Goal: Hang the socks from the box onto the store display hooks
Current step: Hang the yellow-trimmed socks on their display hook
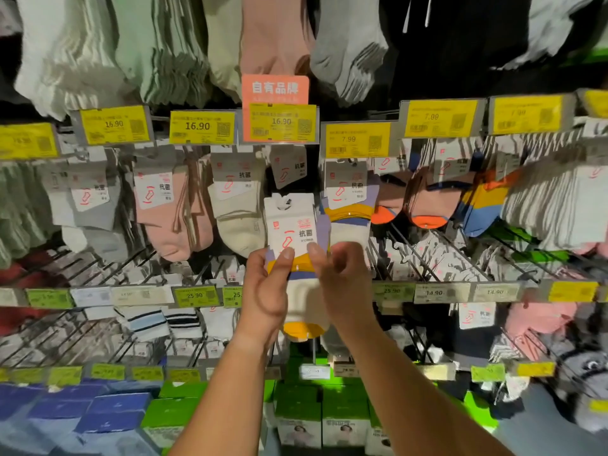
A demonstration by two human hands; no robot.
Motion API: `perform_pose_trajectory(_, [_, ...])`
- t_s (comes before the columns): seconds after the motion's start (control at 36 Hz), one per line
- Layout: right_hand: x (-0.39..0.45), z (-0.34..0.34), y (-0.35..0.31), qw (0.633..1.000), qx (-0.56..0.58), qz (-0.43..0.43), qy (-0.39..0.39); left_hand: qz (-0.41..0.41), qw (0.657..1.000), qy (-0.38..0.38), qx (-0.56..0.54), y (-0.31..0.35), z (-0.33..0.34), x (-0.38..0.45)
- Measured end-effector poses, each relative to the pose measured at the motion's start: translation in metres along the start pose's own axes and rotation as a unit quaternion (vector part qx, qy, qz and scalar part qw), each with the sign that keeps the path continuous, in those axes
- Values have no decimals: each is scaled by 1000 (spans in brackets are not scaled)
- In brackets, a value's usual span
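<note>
A: What holds the stock here?

B: Wire hooks (408,250) jut from the wall in rows, each row fronted by price tags. The hook right of centre carries a pack (348,205) with purple, yellow and blue bands. Low and near, green boxes (345,419) stand on a shelf, with blue boxes (108,413) to their left.

A: And the socks?

B: A sock pack (297,255) sits at centre, held up in front of the hooks, just left of that matching pack. Its white card has a hanging cutout at the top. The left hand (268,291) pinches the card's lower left corner, thumb on the front. The right hand (342,274) grips the lower right edge, fingers curled in.

A: Any writing?

B: The card reads 抗菌 with a red sock outline. An orange sign (275,88) above says 自有品牌. Yellow tags (202,126) show 16.90 3 times on the left, then 7.99 on the tag (358,139) right of centre. Lower tags read 25.90 and 14.90.

A: Anything unclear?

B: The far-right tags are blurred; 1 may say 7.99. The fine print on every label is unreadable, and the pack's toe is partly hidden behind the wrists. No source box can be made out.
</note>
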State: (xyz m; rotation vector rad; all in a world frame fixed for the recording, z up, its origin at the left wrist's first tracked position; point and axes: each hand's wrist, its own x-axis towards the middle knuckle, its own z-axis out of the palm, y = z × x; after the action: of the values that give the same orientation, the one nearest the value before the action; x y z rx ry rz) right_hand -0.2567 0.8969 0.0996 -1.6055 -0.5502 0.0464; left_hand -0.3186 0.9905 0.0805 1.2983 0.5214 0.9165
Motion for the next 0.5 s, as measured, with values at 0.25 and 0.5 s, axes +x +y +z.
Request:
perform_pose_trajectory(0.25, [-1, -3, 10, 996, 57, 64, -26, -13, 999, 21, -35, -1, 6, -1])
perform_pose_trajectory(0.5, [1, -14, 12, 974, 178, 135, -44, -19, 998, 16, -61, -4, 4, 8])
